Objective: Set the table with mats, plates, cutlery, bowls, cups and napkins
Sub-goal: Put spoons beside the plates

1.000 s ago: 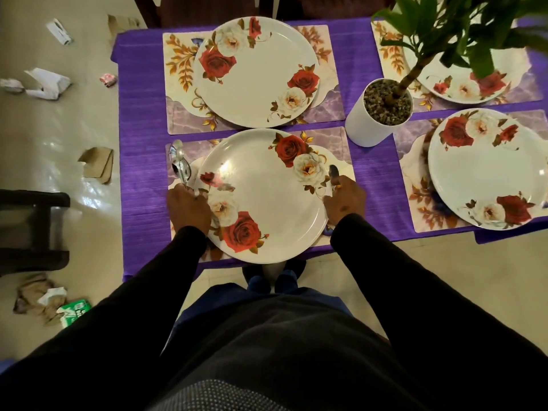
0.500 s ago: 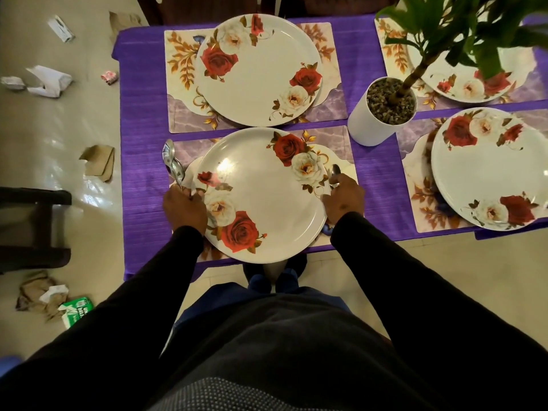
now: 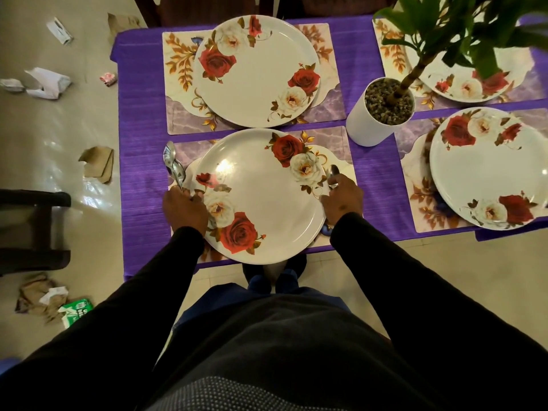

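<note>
**Cutlery goes down on both sides of the near plate**

The near plate [image 3: 261, 197], white with red and cream roses, lies on its mat [image 3: 335, 140] at the table edge closest to the person. Everything else is told from this plate.

Just left of the plate, the left hand [image 3: 184, 209] is curled around the handles of cutlery [image 3: 173, 167]. The shiny heads stick out beyond the knuckles, pointing away from the person. There seems to be more than one piece in this hand, but I cannot tell how many, or whether they are spoons or forks. Just right of the plate, the right hand [image 3: 343, 200] grips one spoon [image 3: 332, 173]; its bowl shows above the fingers, close to the plate rim. If the pieces already touch the mat is hidden by the hands.

The step in hand, as I judge it, is the cutlery for this place. Next move: lay each piece flat on the mat beside the plate, parallel to it, then let the fingers go without pushing the plate.

Behind the plate is a second plate [image 3: 256, 71] on its own mat. To the right stand a white plant pot [image 3: 373, 120] and two more plates [image 3: 489, 167], all on a purple tablecloth [image 3: 142, 161]. No bowls, cups or napkins are seen.
</note>
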The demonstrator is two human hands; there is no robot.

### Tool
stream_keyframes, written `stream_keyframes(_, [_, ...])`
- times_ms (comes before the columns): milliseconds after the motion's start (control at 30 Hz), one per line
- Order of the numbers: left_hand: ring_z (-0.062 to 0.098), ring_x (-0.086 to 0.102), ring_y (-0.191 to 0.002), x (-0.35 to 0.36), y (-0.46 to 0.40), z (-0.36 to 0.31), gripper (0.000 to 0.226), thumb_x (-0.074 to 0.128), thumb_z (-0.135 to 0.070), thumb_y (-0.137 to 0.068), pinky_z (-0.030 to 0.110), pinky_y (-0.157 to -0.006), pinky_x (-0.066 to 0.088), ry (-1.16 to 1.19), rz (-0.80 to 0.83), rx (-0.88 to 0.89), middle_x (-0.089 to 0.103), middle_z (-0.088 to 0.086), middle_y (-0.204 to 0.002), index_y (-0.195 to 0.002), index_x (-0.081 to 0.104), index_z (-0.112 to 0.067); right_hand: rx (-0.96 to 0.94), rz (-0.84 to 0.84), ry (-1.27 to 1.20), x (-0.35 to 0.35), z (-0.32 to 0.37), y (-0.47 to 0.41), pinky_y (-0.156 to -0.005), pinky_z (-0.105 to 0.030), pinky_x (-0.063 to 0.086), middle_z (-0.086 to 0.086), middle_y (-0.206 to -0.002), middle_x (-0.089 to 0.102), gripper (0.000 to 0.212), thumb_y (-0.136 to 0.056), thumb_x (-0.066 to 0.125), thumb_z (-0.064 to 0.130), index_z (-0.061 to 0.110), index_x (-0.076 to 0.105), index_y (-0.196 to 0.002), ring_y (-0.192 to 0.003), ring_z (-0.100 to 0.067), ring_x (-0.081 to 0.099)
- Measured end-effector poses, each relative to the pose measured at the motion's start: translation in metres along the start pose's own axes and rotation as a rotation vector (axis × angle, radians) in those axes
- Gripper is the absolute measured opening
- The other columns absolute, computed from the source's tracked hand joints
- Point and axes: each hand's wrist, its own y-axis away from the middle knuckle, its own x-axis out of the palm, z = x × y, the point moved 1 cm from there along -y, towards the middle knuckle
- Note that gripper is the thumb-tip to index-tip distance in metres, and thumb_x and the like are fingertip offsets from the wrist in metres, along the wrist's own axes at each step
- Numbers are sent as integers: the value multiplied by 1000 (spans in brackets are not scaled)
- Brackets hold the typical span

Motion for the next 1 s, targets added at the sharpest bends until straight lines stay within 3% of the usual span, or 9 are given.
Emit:
stream_keyframes(167, [37, 43, -125, 2, 11, -4, 43, 64, -26, -92, 44, -110, 33, -187, -41, 64, 48, 22, -131, -122, 53, 4, -25, -21, -15, 0, -7, -1, -93, -30, 45, -6, -129, 62, 41, -91, 68, 25, 14, 57, -129, -119, -24, 57])
stream_keyframes(267, [38, 49, -114, 6, 23, -12, 33, 62, -24, -93, 46, -100, 39, -155, -21, 164, 53, 22, -120, -109, 57, 3, 1, -125, -52, -4, -15, -1, -81, -26, 41, -8, -120, 65, 32, -95, 60, 29, 15, 61, -123, -110, -23, 60])
stream_keyframes(367, [32, 53, -94, 16, 40, -19, 23, 61, -27, -96, 36, -78, 37, -69, 83, 249, 55, 16, -97, -90, 53, -6, 53, -191, -73, -9, -26, -1, -82, -27, 40, -9, -121, 64, 27, -96, 58, 26, 14, 62, -120, -110, -23, 58])
stream_keyframes(467, [24, 48, -79, 31, 57, -19, 35, 60, -35, -97, 33, -71, 33, -40, 201, 315, 50, 7, -83, -76, 41, -13, 96, -202, -126, -13, -35, -4, -89, -31, 46, -9, -122, 63, 28, -95, 60, 27, 14, 63, -119, -111, -22, 58])
stream_keyframes(600, [28, 54, -65, 47, 73, -15, 46, 56, -47, -95, 45, -59, 46, 9, 342, 322, 48, 5, -68, -66, 32, -22, 89, -136, -138, -14, -42, -9, -90, -31, 47, -6, -117, 64, 28, -93, 63, 27, 13, 62, -118, -108, -22, 59])
stream_keyframes(700, [25, 44, -64, 52, 80, -15, 46, 58, -39, -96, 36, -58, 34, -31, 371, 360, 39, -1, -66, -65, 29, -22, 86, -93, -157, -11, -43, -10, -83, -27, 46, -1, -102, 64, 21, -91, 67, 25, 14, 66, -108, -101, -18, 60])
stream_keyframes(1000, [27, 52, -67, 50, 73, -8, 41, 62, -38, -93, 38, -59, 41, -83, 364, 346, 48, 3, -70, -67, 35, -23, 44, -59, -99, -6, -35, -15, -74, -23, 42, -2, -102, 68, 14, -93, 68, 21, 13, 70, -103, -87, -11, 56])
